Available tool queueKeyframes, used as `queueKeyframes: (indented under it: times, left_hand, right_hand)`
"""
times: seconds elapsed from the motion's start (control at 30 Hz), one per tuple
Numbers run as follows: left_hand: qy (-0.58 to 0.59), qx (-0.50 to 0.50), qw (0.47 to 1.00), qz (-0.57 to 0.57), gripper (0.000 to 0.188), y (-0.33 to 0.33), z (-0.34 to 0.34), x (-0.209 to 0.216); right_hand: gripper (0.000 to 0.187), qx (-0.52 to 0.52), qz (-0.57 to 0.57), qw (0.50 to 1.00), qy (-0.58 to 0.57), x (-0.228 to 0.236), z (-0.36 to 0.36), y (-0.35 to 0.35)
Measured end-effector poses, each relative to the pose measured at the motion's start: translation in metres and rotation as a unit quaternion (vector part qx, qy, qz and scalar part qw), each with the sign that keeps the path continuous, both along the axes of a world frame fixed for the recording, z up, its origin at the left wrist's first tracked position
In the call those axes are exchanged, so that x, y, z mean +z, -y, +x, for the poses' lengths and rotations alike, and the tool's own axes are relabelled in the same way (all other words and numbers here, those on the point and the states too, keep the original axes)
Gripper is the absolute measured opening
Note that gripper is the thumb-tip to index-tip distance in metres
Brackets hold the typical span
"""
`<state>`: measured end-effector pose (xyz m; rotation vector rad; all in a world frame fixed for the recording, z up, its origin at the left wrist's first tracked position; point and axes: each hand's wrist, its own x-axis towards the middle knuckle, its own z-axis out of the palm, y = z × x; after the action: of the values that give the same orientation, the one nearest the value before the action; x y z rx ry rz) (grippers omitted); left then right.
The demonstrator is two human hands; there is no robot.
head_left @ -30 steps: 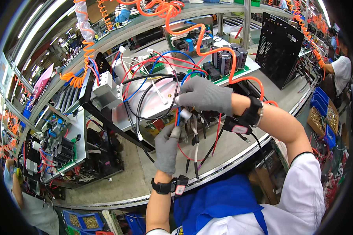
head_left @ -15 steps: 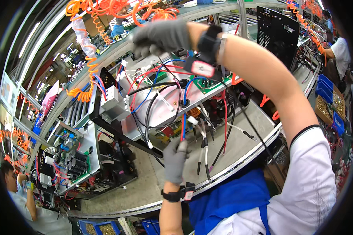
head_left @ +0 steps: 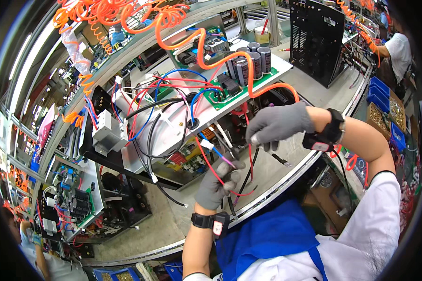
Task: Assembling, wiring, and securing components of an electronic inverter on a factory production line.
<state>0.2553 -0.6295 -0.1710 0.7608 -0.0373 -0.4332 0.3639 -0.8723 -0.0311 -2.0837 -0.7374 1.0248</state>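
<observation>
My left hand (head_left: 214, 186), in a grey glove, is closed around a red wire (head_left: 210, 165) and a blue wire with a pink end (head_left: 225, 159). Both hang in front of an electronics chassis (head_left: 173, 129) with a white metal plate. To the right, my grey-gloved right hand (head_left: 279, 125) hovers beside another hanging red wire (head_left: 249, 159). Its fingers are bent but apart, and I see nothing held in them. A white wire with a black end (head_left: 280, 159) shows just below those fingers. Black cables (head_left: 150, 147) loop over the plate, near a green circuit board with large capacitors (head_left: 253, 61).
An orange coiled hose (head_left: 201, 51) drapes over the chassis and passes behind my right arm. A second chassis (head_left: 96, 196) stands at left. The bench has a metal front edge (head_left: 154, 250). A black panel (head_left: 316, 42) and blue bins (head_left: 379, 96) are at right. Co-workers are at both sides.
My right hand has come down from above the chassis to the right of the hanging wires. My left hand has changed its grip on the wires. The view has shifted a little.
</observation>
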Motion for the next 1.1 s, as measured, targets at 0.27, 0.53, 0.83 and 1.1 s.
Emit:
queueKeyframes:
  times: [0.27, 0.53, 0.83, 1.1]
  left_hand:
    - [0.115, 0.106, 0.981, 0.112, 0.084, 0.025, -0.005, 0.039]
    - [0.058, 0.299, 0.891, 0.336, 0.03, 0.042, -0.02, 0.044]
    - [0.073, 0.305, 0.828, 0.464, 0.019, -0.007, 0.02, 0.008]
    - [0.283, 0.435, 0.504, 0.691, 0.027, -0.012, 0.057, 0.027]
  right_hand:
    - [0.028, -0.027, 0.221, 0.968, -0.115, -0.074, 0.042, -0.044]
    - [0.02, 0.001, 0.255, 0.893, -0.37, -0.078, 0.052, -0.052]
    - [0.039, -0.13, 0.238, 0.962, -0.029, -0.078, 0.034, -0.075]
    - [0.043, -0.221, 0.116, 0.954, 0.168, -0.074, 0.027, -0.08]
